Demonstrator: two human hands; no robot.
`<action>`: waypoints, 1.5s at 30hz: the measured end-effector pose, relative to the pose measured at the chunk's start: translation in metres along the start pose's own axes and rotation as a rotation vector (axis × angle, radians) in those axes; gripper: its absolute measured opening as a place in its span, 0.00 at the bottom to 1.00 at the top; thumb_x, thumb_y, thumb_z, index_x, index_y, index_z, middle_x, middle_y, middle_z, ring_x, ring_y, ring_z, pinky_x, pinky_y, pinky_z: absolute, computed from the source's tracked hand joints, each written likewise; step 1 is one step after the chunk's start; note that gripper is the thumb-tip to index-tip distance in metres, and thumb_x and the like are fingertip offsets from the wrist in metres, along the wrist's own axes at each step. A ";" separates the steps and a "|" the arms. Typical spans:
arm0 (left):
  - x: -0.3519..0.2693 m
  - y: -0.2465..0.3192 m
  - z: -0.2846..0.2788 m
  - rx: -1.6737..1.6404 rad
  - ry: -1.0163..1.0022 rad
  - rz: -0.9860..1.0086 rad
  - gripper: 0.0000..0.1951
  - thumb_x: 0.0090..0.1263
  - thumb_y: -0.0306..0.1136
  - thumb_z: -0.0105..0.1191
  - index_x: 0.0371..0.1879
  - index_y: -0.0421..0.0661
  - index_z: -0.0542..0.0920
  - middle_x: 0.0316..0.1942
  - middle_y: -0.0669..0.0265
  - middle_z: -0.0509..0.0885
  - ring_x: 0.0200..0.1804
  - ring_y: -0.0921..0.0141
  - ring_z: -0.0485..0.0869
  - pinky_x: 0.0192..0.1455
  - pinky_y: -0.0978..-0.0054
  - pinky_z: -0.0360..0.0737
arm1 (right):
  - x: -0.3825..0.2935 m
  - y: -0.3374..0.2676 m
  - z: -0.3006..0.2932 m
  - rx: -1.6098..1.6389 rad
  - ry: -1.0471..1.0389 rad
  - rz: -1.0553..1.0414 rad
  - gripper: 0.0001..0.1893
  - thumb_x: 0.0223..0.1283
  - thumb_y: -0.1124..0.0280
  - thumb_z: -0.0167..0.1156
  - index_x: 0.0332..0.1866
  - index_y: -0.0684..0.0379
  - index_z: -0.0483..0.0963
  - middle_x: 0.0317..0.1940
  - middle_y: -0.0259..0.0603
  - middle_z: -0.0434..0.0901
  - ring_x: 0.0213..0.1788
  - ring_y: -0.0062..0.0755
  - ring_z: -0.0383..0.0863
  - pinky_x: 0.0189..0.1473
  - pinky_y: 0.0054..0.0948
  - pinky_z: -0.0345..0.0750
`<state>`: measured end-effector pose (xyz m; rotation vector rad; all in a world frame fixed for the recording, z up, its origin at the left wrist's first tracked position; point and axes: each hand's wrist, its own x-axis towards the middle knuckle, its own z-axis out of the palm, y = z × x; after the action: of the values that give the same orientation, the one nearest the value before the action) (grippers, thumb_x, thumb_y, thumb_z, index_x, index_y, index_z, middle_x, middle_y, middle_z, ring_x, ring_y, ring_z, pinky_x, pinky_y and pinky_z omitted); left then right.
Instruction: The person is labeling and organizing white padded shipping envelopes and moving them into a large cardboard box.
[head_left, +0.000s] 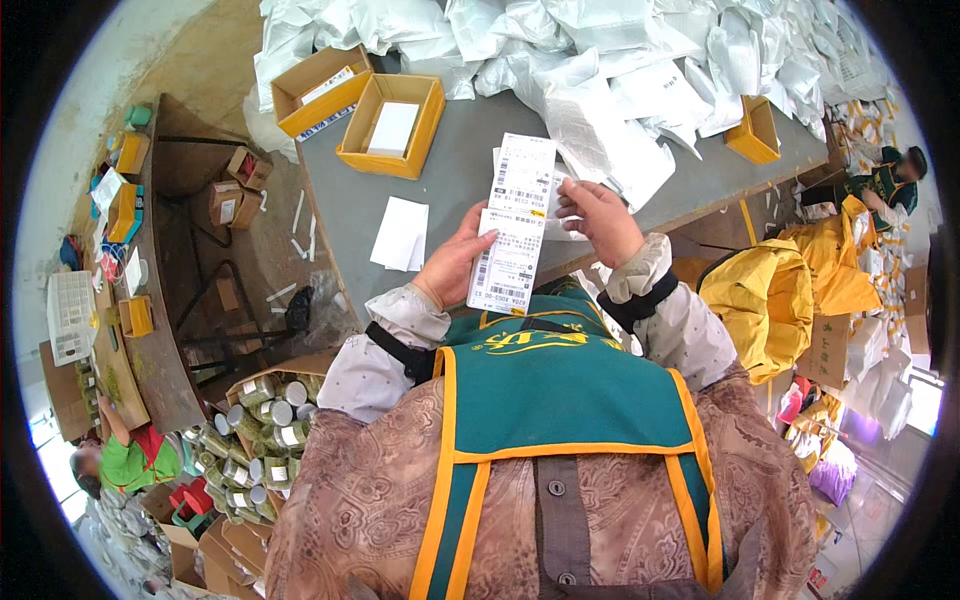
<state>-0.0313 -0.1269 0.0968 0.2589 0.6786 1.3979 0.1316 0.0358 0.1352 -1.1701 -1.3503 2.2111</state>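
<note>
My left hand (456, 259) holds a stack of printed shipping labels (504, 259), its thumb on the front. One more label extends upward from the stack over the grey table (465, 172). To the right of the labels, my right hand (600, 217) is raised with its fingers curled; whether it pinches anything I cannot tell. Beneath and behind the labels, part of a pale plastic bag shows. White paper slips (400, 234) lie on the table to the left. A yellow cardboard box (427, 154) with white cards (392, 129) inside stands beyond them.
White plastic mailing bags (585, 90) are heaped along the table's far side. Two more yellow boxes (285, 94) (754, 139) stand there. A large yellow sack (757, 315) is at right; jars (281, 412) fill a carton at lower left. Other people are at the far left and far right.
</note>
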 end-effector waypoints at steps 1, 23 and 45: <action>0.000 0.000 -0.001 0.004 0.016 0.001 0.27 0.75 0.27 0.41 0.70 0.52 0.50 0.61 0.59 0.69 0.61 0.65 0.74 0.60 0.67 0.77 | -0.001 0.004 -0.001 -0.015 -0.003 0.069 0.17 0.67 0.61 0.55 0.52 0.63 0.72 0.38 0.34 0.77 0.38 0.21 0.75 0.41 0.21 0.72; -0.021 0.054 -0.011 1.780 -0.177 0.416 0.35 0.54 0.36 0.64 0.65 0.51 0.69 0.74 0.56 0.51 0.74 0.57 0.51 0.73 0.51 0.50 | 0.005 -0.004 -0.009 -0.493 -0.236 0.051 0.13 0.58 0.69 0.61 0.43 0.68 0.79 0.31 0.34 0.82 0.28 0.19 0.76 0.32 0.20 0.73; 0.003 0.007 -0.008 -0.347 0.142 0.015 0.23 0.73 0.40 0.36 0.65 0.46 0.62 0.59 0.45 0.71 0.61 0.48 0.72 0.61 0.48 0.72 | -0.043 0.016 0.040 -1.246 -0.393 -1.114 0.09 0.48 0.73 0.61 0.38 0.60 0.77 0.33 0.40 0.77 0.39 0.40 0.77 0.43 0.35 0.74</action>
<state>-0.0409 -0.1248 0.0937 -0.1106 0.5387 1.5316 0.1299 -0.0228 0.1522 0.0457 -2.7136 0.6871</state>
